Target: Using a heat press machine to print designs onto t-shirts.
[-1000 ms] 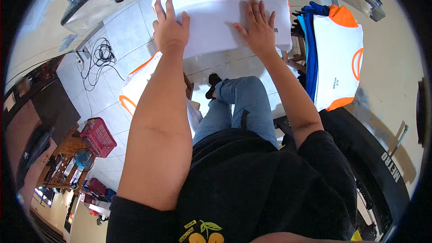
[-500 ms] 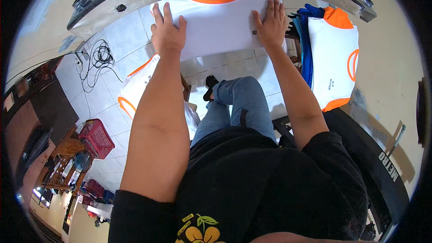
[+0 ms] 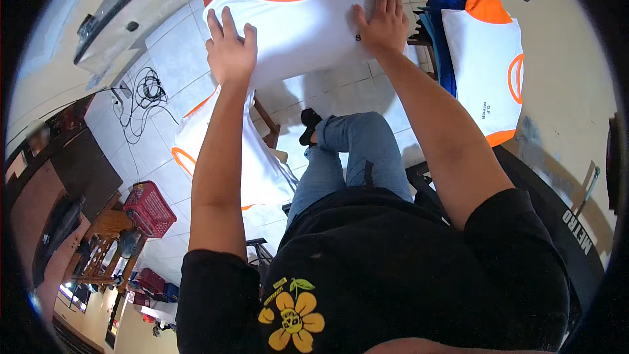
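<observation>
A white T-shirt (image 3: 304, 42) with an orange neckband lies spread in front of me, its neck opening at the far side. My left hand (image 3: 232, 56) rests on its left edge, palm down with the fingers spread. On the right edge lies my right hand (image 3: 384, 25), flat with its fingers stretched out, partly covering a small dark print. Neither hand grips the cloth. Another white shirt with orange trim (image 3: 262, 170) hangs lower left, partly behind my left forearm. To the right is a folded white shirt with orange parts (image 3: 468, 59), beside dark blue cloth (image 3: 447, 72).
A long grey beam (image 3: 157, 16) crosses above the far side of the shirt. Coiled black cables (image 3: 149, 85) and a red plastic basket (image 3: 149, 211) are on the tiled floor at left. A black curved frame (image 3: 544, 190) stands at lower right.
The view has shifted, and more of the shirt's orange neck opening shows beyond my hands. A reddish surface now shows beside the neckband. Both hands stay flat on the shirt.
</observation>
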The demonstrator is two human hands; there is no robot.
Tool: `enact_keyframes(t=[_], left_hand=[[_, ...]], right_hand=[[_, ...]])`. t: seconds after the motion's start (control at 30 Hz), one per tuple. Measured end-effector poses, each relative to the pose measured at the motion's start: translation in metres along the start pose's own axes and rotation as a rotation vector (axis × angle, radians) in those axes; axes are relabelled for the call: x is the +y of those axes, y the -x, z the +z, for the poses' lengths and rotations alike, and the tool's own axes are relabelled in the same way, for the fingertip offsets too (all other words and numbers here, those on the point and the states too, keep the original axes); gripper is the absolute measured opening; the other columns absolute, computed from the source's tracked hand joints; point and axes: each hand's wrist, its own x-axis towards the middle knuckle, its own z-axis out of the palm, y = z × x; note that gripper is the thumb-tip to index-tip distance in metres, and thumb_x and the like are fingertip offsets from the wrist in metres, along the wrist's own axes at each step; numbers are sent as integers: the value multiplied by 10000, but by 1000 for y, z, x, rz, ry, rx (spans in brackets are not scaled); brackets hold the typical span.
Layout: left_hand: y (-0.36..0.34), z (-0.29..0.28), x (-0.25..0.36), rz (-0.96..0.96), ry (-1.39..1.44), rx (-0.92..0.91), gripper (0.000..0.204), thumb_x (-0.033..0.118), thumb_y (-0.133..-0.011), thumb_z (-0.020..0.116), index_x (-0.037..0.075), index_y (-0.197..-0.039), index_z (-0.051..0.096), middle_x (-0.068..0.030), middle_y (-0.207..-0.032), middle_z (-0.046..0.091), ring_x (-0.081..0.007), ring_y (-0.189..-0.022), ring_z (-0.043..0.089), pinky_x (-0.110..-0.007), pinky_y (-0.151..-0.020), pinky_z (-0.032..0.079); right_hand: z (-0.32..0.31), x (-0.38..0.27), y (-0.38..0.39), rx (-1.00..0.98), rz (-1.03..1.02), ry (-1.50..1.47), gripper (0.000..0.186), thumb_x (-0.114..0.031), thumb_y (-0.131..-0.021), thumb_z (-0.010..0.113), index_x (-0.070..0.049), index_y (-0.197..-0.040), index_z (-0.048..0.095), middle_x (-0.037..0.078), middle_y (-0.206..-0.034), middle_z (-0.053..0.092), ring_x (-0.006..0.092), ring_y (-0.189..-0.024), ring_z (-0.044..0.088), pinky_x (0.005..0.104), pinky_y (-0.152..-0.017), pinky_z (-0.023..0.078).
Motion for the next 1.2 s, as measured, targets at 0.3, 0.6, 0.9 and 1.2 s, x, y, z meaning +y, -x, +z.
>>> enact_keyframes(t=[0.3,0.6,0.9,1.2], left_hand=[[1,-4,-2,3,179,12,592,352,-792,579,147,-1330,441,-107,-1466,282,-336,-1068,507,-403,-929,420],[-26,-2,6,75,98,225,443,308,-743,614,164,-1162,597,-67,-1293,472,-315,-1121,469,-500,-946,323],[-66,21,20,157,-103,215,415,348,-750,580,147,-1113,586,-66,-1159,541,-312,-1045,480,-475,-868,357],[18,5,22,360,-88,102,544,402,-826,546,168,-1310,464,-109,-1402,381,-363,-1302,322,-568,-1037,224]], right_hand=[[-1,-1,0,9,13,31,683,-526,-858,411,-128,-1403,302,87,-1483,255,270,-1381,208,489,-1051,248],[4,7,-1,27,33,72,680,-525,-841,435,-125,-1384,344,83,-1467,297,251,-1376,226,479,-1031,272],[-1,0,-2,38,39,58,650,-510,-844,457,-147,-1374,360,78,-1459,309,262,-1362,255,446,-1031,287],[1,0,1,33,52,27,672,-531,-840,423,-145,-1383,333,70,-1460,302,257,-1366,242,471,-1036,279]])
